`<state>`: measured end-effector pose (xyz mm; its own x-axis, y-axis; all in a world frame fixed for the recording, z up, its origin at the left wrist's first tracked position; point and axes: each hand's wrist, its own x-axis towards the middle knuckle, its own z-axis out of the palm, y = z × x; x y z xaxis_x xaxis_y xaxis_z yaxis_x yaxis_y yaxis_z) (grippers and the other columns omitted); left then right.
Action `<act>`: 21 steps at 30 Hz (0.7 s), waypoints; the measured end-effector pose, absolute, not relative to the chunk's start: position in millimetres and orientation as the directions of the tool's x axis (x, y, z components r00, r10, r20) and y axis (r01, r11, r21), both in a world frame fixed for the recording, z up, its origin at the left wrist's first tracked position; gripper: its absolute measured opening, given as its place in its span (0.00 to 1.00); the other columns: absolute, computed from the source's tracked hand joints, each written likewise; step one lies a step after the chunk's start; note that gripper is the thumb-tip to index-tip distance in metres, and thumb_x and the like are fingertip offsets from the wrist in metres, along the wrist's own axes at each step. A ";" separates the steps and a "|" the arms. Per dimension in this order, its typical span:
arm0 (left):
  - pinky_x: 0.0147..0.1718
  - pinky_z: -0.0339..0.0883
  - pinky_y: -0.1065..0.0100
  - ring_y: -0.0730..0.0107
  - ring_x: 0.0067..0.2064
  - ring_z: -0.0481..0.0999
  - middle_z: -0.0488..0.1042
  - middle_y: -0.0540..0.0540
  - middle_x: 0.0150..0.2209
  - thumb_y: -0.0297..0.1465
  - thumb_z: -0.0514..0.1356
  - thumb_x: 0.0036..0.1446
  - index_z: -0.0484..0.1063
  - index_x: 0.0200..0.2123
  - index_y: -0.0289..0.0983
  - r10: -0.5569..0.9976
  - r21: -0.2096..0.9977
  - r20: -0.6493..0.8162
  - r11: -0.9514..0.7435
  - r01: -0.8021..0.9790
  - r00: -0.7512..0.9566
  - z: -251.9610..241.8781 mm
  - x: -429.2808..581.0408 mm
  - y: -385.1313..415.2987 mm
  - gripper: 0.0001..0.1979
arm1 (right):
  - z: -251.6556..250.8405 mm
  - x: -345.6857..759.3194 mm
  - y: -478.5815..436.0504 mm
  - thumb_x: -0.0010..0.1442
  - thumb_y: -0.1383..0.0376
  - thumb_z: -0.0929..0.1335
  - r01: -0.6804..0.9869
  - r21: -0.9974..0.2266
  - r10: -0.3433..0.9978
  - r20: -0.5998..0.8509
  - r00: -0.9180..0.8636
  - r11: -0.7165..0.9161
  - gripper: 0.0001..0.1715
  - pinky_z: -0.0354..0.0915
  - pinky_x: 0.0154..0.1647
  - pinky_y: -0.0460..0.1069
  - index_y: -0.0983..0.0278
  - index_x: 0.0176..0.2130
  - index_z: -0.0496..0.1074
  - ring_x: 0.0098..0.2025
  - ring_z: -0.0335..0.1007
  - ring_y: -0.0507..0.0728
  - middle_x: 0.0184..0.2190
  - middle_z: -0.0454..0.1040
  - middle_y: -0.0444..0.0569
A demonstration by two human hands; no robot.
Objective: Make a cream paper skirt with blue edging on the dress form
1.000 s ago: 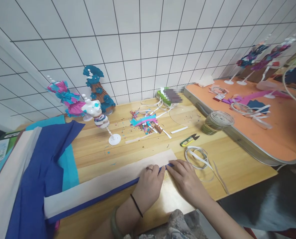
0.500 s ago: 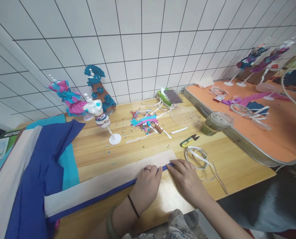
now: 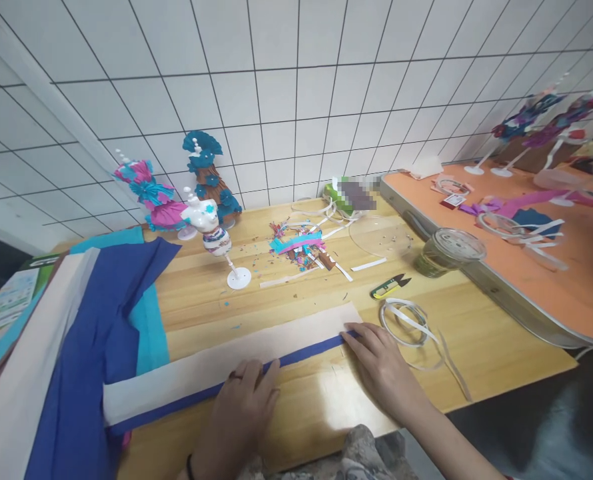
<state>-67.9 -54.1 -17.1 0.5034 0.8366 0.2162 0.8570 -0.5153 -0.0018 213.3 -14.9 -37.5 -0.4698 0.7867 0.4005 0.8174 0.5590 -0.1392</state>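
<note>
Coil point(image 3: 407, 313) lies beside right hand point(image 3: 380, 357); snips point(image 3: 387, 288), scraps point(image 3: 298, 244) beyond pale strip point(image 3: 216, 357).

Two hands point(image 3: 382, 365); one snipper point(image 3: 389, 287); one jar point(image 3: 449, 252)

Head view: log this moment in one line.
left hand: on blue edging | right hand: at its right end | pale strip: along edging's far side | snips: on table

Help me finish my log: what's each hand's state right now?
Left hand: fingers on the narrow, paper-like blue strip; grip cannot be told.
Right hand: fingers at the strip's right end; grip cannot be told.
</note>
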 end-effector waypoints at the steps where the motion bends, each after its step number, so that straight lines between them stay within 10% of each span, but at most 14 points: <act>1: 0.33 0.71 0.63 0.62 0.37 0.71 0.70 0.42 0.36 0.27 0.54 0.58 0.66 0.51 0.33 0.836 0.000 0.248 -0.506 0.863 0.490 -15.5 -72.4 -56.7 0.16 | -35.8 209.6 -15.5 0.60 0.75 0.60 0.803 -0.154 0.778 0.404 -0.481 0.576 0.20 0.66 0.47 0.62 0.68 0.51 0.69 0.51 0.65 0.63 0.48 0.71 0.62; 21: 0.33 0.72 0.62 0.62 0.39 0.72 0.70 0.41 0.37 0.27 0.48 0.62 0.69 0.49 0.33 0.898 -0.004 0.231 -0.385 0.923 0.375 -16.5 -102.5 -78.7 0.15 | -42.2 146.4 -24.6 0.62 0.71 0.62 0.552 -0.220 0.590 0.415 -0.693 0.804 0.21 0.62 0.58 0.59 0.68 0.55 0.67 0.58 0.63 0.59 0.52 0.71 0.57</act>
<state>-102.5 -78.7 -16.5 0.3752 0.8977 0.2312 0.9230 -0.3847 -0.0043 146.4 -24.6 -42.2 -0.6930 0.5897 0.4148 0.5524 0.8040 -0.2202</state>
